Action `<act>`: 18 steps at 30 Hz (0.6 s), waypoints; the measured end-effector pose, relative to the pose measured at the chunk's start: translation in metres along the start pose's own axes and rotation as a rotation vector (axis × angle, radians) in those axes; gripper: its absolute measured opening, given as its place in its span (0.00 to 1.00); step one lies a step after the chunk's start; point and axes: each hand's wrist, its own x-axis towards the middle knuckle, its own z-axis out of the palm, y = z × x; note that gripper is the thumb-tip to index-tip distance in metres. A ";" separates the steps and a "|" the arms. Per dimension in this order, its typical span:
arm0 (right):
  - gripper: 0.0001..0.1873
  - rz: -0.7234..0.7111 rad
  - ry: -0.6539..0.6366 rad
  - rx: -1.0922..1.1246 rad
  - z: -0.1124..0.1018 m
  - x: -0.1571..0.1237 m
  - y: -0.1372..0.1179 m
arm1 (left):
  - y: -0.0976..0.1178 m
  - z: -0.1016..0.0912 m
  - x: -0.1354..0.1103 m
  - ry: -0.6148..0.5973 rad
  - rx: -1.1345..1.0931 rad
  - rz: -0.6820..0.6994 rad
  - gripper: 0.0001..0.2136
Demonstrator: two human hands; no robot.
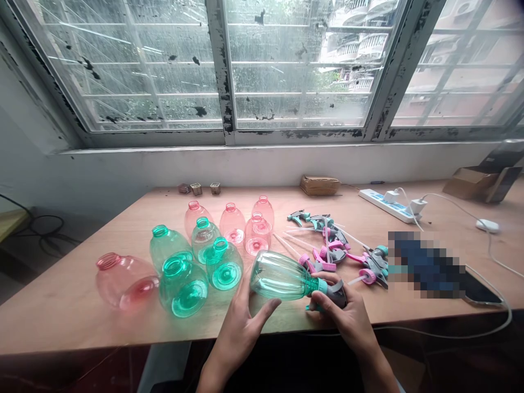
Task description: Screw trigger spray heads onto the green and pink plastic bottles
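A clear green spray bottle [280, 275] lies on its side in the air over the table's front edge, its neck pointing right. My left hand [245, 322] cradles its base, fingers mostly hidden behind it and thumb stretched along the underside. At the neck, my right hand [341, 311] grips a grey and teal trigger spray head [336, 293], thumb in front by the collar. The head sits on the bottle's mouth; how tightly it is screwed I cannot tell. Open green bottles [184, 289] and pink bottles [126, 281] stand to the left, without spray heads.
Loose trigger spray heads [327, 256] with straws lie in a pile behind my right hand. Further right are a pixelated dark patch, a phone [485, 295], a power strip [388, 204] and cables. A brown package [319, 185] and a cardboard box [475, 183] stand at the back.
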 end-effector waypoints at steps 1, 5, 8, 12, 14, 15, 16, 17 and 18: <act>0.25 0.000 0.015 0.000 0.001 0.000 -0.001 | 0.000 0.000 0.000 -0.002 -0.003 -0.003 0.37; 0.26 0.005 0.038 0.008 0.003 -0.001 -0.002 | 0.000 0.000 0.000 -0.005 -0.007 -0.008 0.37; 0.25 0.014 0.008 0.009 0.002 -0.001 -0.002 | 0.000 0.000 0.001 -0.006 -0.020 -0.007 0.37; 0.24 0.009 0.003 0.011 0.000 0.000 0.000 | -0.001 0.001 0.001 -0.005 -0.032 -0.006 0.37; 0.24 0.005 -0.002 0.007 -0.001 0.001 0.001 | -0.001 0.001 0.000 -0.004 -0.028 0.001 0.36; 0.24 0.003 -0.005 0.005 -0.001 0.001 0.001 | -0.002 0.001 0.000 -0.003 -0.026 0.004 0.36; 0.24 0.000 -0.009 0.004 -0.001 0.001 0.001 | -0.002 0.001 0.000 -0.003 -0.026 0.007 0.36; 0.24 -0.001 -0.010 0.004 -0.001 0.000 0.001 | -0.002 0.000 0.000 -0.003 -0.028 0.009 0.36; 0.24 -0.003 -0.009 0.007 -0.001 0.000 0.000 | -0.002 0.000 0.000 -0.003 -0.030 0.011 0.36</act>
